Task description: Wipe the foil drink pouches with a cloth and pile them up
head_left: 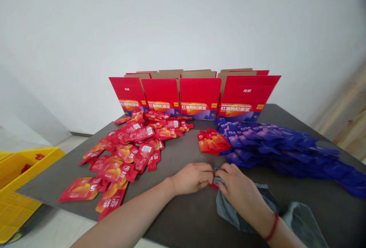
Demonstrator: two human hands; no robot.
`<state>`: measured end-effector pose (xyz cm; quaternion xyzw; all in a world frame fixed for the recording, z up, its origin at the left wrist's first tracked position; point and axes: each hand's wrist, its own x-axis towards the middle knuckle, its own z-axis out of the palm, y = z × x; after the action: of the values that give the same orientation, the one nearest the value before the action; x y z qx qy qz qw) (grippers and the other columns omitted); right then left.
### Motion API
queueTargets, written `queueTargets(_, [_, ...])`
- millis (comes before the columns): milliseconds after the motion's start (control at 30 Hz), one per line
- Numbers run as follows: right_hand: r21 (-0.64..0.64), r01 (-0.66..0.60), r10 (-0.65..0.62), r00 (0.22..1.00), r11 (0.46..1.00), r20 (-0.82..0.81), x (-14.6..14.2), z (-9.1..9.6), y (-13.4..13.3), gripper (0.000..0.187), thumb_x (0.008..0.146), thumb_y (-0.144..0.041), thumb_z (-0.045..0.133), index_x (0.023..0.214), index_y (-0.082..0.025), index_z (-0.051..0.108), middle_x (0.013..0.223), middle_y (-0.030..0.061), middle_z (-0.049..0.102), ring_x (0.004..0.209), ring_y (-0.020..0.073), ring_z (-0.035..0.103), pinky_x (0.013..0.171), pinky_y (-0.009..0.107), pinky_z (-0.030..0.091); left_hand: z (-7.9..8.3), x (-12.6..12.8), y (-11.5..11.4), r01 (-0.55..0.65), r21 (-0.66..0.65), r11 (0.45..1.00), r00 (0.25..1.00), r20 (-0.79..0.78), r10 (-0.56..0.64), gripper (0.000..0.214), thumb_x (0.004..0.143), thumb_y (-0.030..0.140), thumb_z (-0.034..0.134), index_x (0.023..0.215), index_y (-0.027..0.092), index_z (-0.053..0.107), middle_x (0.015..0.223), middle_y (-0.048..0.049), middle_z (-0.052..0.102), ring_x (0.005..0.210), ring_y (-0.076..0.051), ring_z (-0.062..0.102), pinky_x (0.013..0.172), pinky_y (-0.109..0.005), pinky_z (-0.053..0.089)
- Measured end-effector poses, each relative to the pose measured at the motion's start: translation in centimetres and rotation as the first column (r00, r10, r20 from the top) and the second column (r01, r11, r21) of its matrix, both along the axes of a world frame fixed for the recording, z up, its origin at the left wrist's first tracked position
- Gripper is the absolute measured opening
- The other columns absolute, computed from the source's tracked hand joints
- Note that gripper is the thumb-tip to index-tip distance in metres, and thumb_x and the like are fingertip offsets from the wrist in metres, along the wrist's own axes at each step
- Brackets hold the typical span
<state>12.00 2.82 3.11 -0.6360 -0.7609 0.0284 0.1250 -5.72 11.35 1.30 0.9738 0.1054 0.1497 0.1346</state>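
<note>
My left hand [192, 177] and my right hand [236, 187] meet at the near middle of the dark grey table [177, 152]. Between their curled fingers a small red sachet [213, 185] peeks out, mostly hidden. My right hand also presses on a grey cloth [228, 210] that lies under it. A red cord is tied round my right wrist. A heap of red sachets [128, 152] lies to the left of my hands. A small stack of red sachets [213, 142] and a long spread of blue sachets [286, 148] lie to the right.
Several open red cartons [197, 97] stand in a row at the table's far edge against a white wall. A yellow plastic crate [20, 179] sits on the floor at the left. A second piece of grey cloth [305, 221] lies at the near right.
</note>
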Motion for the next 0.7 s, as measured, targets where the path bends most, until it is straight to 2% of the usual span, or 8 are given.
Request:
queueTargets(100, [-0.017, 0.055, -0.055, 0.998, 0.998, 0.011, 1.7, -0.8, -0.5, 0.025, 0.086, -0.019, 0.045, 0.093, -0.026, 0.068, 0.096, 0.0042, 0.061, 0.096, 0.0209, 0.057, 0.078, 0.034, 0.047, 0.0, 0.0, 0.0, 0.017, 0.013, 1.000, 1.000, 0.015, -0.017, 0.008, 0.092, 0.017, 0.049, 0.087, 0.020, 0.055, 0.098, -0.0033, 0.062, 0.092, -0.014, 0.057, 0.080, -0.023, 0.042])
queueTargets(200, [-0.025, 0.123, -0.122, 0.992, 0.992, 0.027, 5.2, -1.7, -1.9, 0.029, 0.087, -0.021, 0.041, 0.097, -0.024, 0.069, 0.097, 0.0073, 0.062, 0.095, 0.0227, 0.059, 0.081, 0.039, 0.048, 0.2, 0.1, 0.1, 0.020, -0.019, 1.000, 0.998, 0.066, -0.019, 0.008, 0.092, 0.016, 0.049, 0.086, 0.020, 0.054, 0.100, -0.0033, 0.065, 0.096, -0.016, 0.057, 0.086, -0.027, 0.042])
queueTargets(300, [-0.060, 0.200, -0.201, 0.979, 0.978, -0.016, 9.0, -2.9, -3.4, 0.031, 0.088, -0.028, 0.042, 0.102, -0.023, 0.069, 0.101, 0.0078, 0.065, 0.094, 0.0214, 0.061, 0.088, 0.041, 0.048, 0.5, 0.1, -0.1, 0.031, -0.124, 0.992, 0.983, 0.185, -0.008, 0.009, 0.092, 0.016, 0.049, 0.084, 0.019, 0.051, 0.113, -0.0054, 0.065, 0.109, -0.018, 0.056, 0.095, -0.032, 0.040])
queueTargets(367, [-0.110, 0.242, -0.252, 0.963, 0.964, -0.091, 10.9, -3.8, -4.0, 0.032, 0.088, -0.034, 0.042, 0.103, -0.025, 0.068, 0.104, 0.0065, 0.066, 0.096, 0.0195, 0.063, 0.092, 0.038, 0.047, 0.7, 0.1, -0.4, 0.051, -0.254, 0.966, 0.959, 0.284, 0.024, 0.009, 0.093, 0.018, 0.049, 0.084, 0.019, 0.049, 0.118, -0.0074, 0.064, 0.116, -0.018, 0.055, 0.098, -0.034, 0.039])
queueTargets(433, [-0.111, 0.258, -0.273, 0.950, 0.960, -0.154, 11.7, -4.5, -4.3, 0.034, 0.088, -0.038, 0.041, 0.103, -0.026, 0.068, 0.109, 0.0055, 0.067, 0.101, 0.0186, 0.063, 0.094, 0.036, 0.047, 1.0, 0.2, -0.5, 0.047, -0.422, 0.905, 0.921, 0.370, 0.125, 0.008, 0.095, 0.022, 0.048, 0.088, 0.019, 0.048, 0.113, -0.0084, 0.066, 0.112, -0.018, 0.058, 0.095, -0.033, 0.042])
queueTargets(533, [-0.040, 0.243, -0.246, 0.950, 0.969, -0.190, 11.4, -4.6, -4.2, 0.034, 0.086, -0.040, 0.043, 0.102, -0.026, 0.069, 0.110, 0.0049, 0.068, 0.104, 0.0192, 0.063, 0.095, 0.036, 0.048, 1.7, 0.9, 0.2, -0.060, -0.629, 0.775, 0.803, 0.431, 0.411, 0.012, 0.095, 0.029, 0.048, 0.090, 0.018, 0.046, 0.088, -0.0025, 0.066, 0.083, -0.014, 0.063, 0.075, -0.026, 0.045])
queueTargets(600, [-0.008, 0.223, -0.221, 0.955, 0.975, -0.200, 10.8, -4.4, -4.0, 0.033, 0.084, -0.040, 0.044, 0.100, -0.026, 0.070, 0.106, 0.0045, 0.069, 0.102, 0.0199, 0.064, 0.093, 0.036, 0.050, 2.7, 1.9, 1.7, -0.164, -0.686, 0.709, 0.695, 0.429, 0.577, 0.013, 0.093, 0.029, 0.049, 0.087, 0.018, 0.045, 0.074, 0.0031, 0.058, 0.066, -0.010, 0.055, 0.063, -0.022, 0.042])
queueTargets(700, [0.034, 0.211, -0.198, 0.954, 0.977, -0.225, 10.2, -3.9, -3.7, 0.033, 0.085, -0.040, 0.042, 0.095, -0.027, 0.071, 0.101, 0.0044, 0.071, 0.096, 0.0209, 0.067, 0.089, 0.037, 0.053, 4.6, 4.1, 5.4, -0.332, -0.683, 0.650, 0.593, 0.385, 0.707, 0.004, 0.091, 0.019, 0.048, 0.087, 0.018, 0.047, 0.070, 0.0046, 0.053, 0.064, -0.009, 0.052, 0.062, -0.020, 0.041])
